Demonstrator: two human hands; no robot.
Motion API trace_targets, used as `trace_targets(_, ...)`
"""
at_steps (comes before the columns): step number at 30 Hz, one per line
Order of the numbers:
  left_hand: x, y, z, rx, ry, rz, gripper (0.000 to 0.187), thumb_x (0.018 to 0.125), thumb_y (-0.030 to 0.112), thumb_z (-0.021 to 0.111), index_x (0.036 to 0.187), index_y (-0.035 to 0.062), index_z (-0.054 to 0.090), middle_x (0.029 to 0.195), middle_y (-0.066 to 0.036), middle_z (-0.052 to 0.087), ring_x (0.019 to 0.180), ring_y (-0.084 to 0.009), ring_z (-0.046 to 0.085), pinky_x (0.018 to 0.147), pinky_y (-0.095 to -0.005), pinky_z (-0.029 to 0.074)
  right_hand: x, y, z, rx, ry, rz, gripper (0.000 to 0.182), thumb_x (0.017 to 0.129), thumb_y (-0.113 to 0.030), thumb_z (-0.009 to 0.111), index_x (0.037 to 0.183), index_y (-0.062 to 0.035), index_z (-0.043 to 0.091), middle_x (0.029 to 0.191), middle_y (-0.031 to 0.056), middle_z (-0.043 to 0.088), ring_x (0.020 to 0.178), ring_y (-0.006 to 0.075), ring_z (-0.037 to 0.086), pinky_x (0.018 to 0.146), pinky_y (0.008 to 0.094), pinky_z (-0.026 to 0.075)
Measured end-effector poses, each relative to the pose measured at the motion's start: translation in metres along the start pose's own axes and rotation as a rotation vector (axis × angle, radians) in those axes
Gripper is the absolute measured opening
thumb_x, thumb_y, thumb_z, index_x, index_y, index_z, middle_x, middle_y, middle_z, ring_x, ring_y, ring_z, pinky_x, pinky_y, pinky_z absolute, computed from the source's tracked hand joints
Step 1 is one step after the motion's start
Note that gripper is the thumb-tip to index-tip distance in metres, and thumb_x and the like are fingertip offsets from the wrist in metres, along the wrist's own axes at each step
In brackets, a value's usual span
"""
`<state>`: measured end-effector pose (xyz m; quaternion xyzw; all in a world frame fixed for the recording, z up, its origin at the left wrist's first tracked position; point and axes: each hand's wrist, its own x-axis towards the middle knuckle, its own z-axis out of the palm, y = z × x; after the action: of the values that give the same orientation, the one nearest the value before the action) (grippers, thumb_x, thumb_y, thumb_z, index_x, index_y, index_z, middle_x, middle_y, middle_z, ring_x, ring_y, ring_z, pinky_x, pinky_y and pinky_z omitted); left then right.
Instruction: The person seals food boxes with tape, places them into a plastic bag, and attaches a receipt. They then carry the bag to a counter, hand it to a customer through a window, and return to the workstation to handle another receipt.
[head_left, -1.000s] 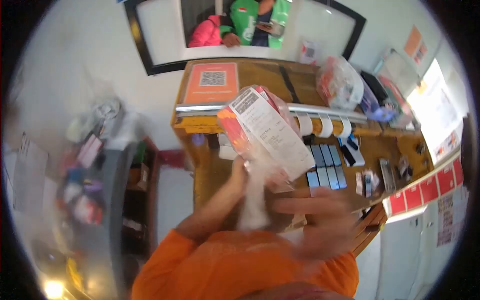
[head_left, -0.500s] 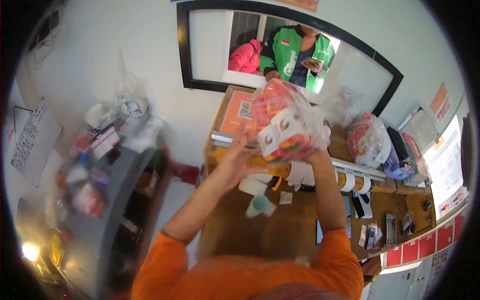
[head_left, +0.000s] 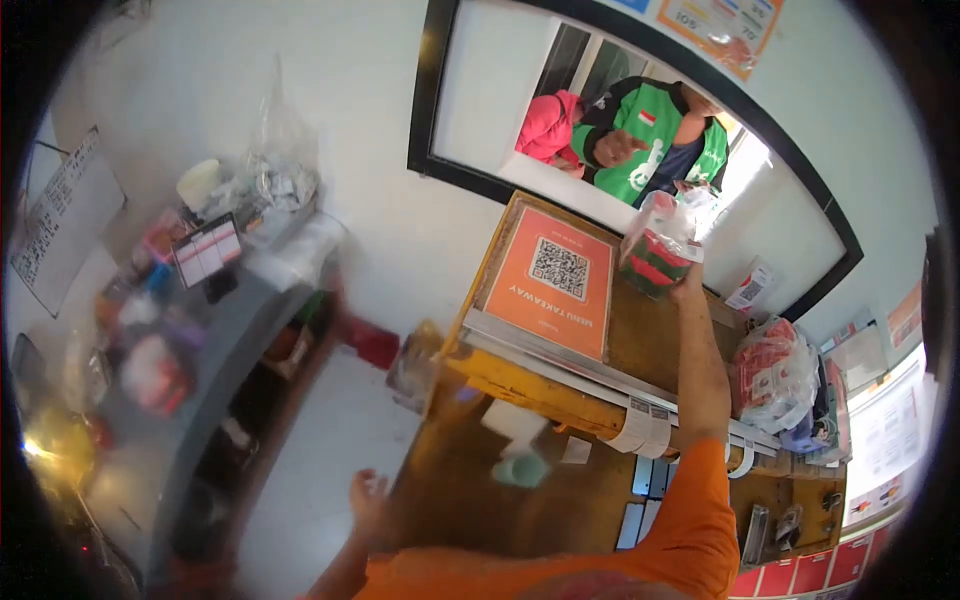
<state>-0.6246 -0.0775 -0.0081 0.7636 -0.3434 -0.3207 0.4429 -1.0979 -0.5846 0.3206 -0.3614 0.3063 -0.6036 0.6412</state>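
Note:
My right hand (head_left: 688, 284) reaches over the wooden counter and grips a clear plastic bag with red and green packs (head_left: 655, 250), close to the window opening. My left hand (head_left: 368, 494) is low at the left of the counter, empty, its fingers apart and slightly curled. Between the bag and the counter's left edge lies an orange menu sheet (head_left: 550, 280) with a QR code. On the lower desk are a pale green cup (head_left: 520, 468) and a small paper slip (head_left: 576, 450).
Beyond the window frame (head_left: 424, 90), a person in a green jacket (head_left: 640, 165) stands beside someone in pink (head_left: 548, 125). Another filled plastic bag (head_left: 775, 375) rests on the counter's right. A grey cluttered worktop (head_left: 225, 345) is at the left.
The bag has moved away from me towards the window, in my right hand only. My left hand has let go and dropped down left. The green-jacketed person's hand is now raised, and the view has shifted.

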Motion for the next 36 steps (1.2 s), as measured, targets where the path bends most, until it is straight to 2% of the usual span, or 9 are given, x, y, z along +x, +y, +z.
trace_targets(6, 0.021, -0.025, 0.041, 0.353, -0.180, -0.052, 0.041, 0.090, 0.039, 0.053, 0.114, 0.0065, 0.054, 0.113, -0.018, 0.055, 0.106, -0.0347, 0.050, 0.091, -0.0506, 0.037, -0.005, -0.037, -0.057, -0.267, 0.458, -0.070, 0.040, 0.088, -0.037, 0.054, 0.117, -0.0083, 0.052, 0.102, 0.0086, 0.060, 0.094, 0.0248, 0.060, 0.084, 0.0434, 0.050)
trace_targets(10, 0.034, -0.002, 0.069, 0.448, -0.104, 0.013, 0.044, 0.091, 0.045, 0.049, 0.114, 0.0070, 0.055, 0.113, -0.016, 0.054, 0.106, -0.0331, 0.051, 0.090, -0.0497, 0.037, -0.138, -0.022, 0.073, -0.364, 0.736, -0.756, 0.039, 0.089, -0.028, 0.054, 0.120, -0.0040, 0.049, 0.122, 0.0102, 0.049, 0.111, 0.0241, 0.048, 0.092, 0.0461, 0.043)
trace_targets(12, 0.035, 0.015, 0.063, 0.550, -0.166, -0.014, 0.046, 0.092, 0.048, 0.046, 0.113, 0.0080, 0.054, 0.109, -0.014, 0.055, 0.106, -0.0314, 0.051, 0.088, -0.0502, 0.038, -0.210, -0.003, 0.078, -1.290, 0.752, -1.145, 0.035, 0.091, -0.019, 0.051, 0.122, -0.0027, 0.052, 0.123, 0.0103, 0.049, 0.114, 0.0217, 0.047, 0.093, 0.0374, 0.041)
trace_targets(14, 0.041, 0.011, 0.068, 0.568, -0.198, -0.051, 0.045, 0.092, 0.048, 0.046, 0.111, 0.0081, 0.055, 0.108, -0.013, 0.056, 0.106, -0.0305, 0.052, 0.088, -0.0507, 0.037, -0.278, 0.047, 0.118, -1.174, 0.827, -1.296, 0.038, 0.094, -0.024, 0.048, 0.124, -0.0001, 0.046, 0.124, 0.0165, 0.045, 0.116, 0.0247, 0.045, 0.099, 0.0409, 0.037)
trace_targets(16, 0.038, 0.013, 0.063, 0.606, -0.240, -0.084, 0.044, 0.092, 0.048, 0.046, 0.109, 0.0081, 0.055, 0.107, -0.012, 0.056, 0.105, -0.0297, 0.052, 0.088, -0.0511, 0.037, -0.329, 0.079, 0.117, -1.530, 0.438, -1.551, 0.041, 0.096, -0.026, 0.045, 0.125, 0.0018, 0.043, 0.122, 0.0204, 0.046, 0.116, 0.0290, 0.044, 0.098, 0.0424, 0.037)
trace_targets(18, 0.036, 0.025, 0.058, 0.459, -0.240, -0.100, 0.044, 0.091, 0.048, 0.047, 0.106, 0.0069, 0.056, 0.105, -0.013, 0.058, 0.102, -0.0316, 0.055, 0.085, -0.0504, 0.040, -0.381, 0.118, 0.057, -1.784, 0.605, -1.359, 0.042, 0.097, -0.031, 0.043, 0.121, 0.0038, 0.045, 0.122, 0.0220, 0.046, 0.115, 0.0316, 0.044, 0.096, 0.0438, 0.037)
trace_targets(20, 0.039, 0.029, 0.059, 0.488, -0.243, -0.093, 0.045, 0.091, 0.046, 0.049, 0.105, 0.0040, 0.055, 0.102, -0.017, 0.059, 0.098, -0.0345, 0.056, 0.084, -0.0488, 0.043, -0.418, 0.174, 0.022, -1.344, 1.150, -0.864, 0.041, 0.097, -0.034, 0.042, 0.116, 0.0022, 0.049, 0.114, 0.0207, 0.050, 0.111, 0.0335, 0.047, 0.094, 0.0432, 0.038)
trace_targets(24, 0.037, 0.020, 0.064, 0.437, -0.209, -0.038, 0.042, 0.090, 0.041, 0.053, 0.103, 0.0006, 0.055, 0.098, -0.022, 0.060, 0.094, -0.0382, 0.058, 0.084, -0.0473, 0.046, -0.517, 0.268, -0.085, -1.586, 1.746, 0.199, 0.038, 0.097, -0.032, 0.042, 0.117, -0.0005, 0.052, 0.111, 0.0197, 0.056, 0.104, 0.0358, 0.053, 0.090, 0.0432, 0.042)
trace_targets(36, 0.039, -0.004, 0.079, 0.655, -0.255, -0.059, 0.053, 0.090, 0.052, 0.044, 0.103, 0.0021, 0.057, 0.099, -0.021, 0.060, 0.094, -0.0393, 0.057, 0.081, -0.0481, 0.044, -0.465, 0.370, -0.119, -1.378, 1.781, 0.381, 0.043, 0.097, -0.035, 0.040, 0.122, -0.0003, 0.048, 0.117, 0.0208, 0.053, 0.108, 0.0374, 0.051, 0.093, 0.0440, 0.041)
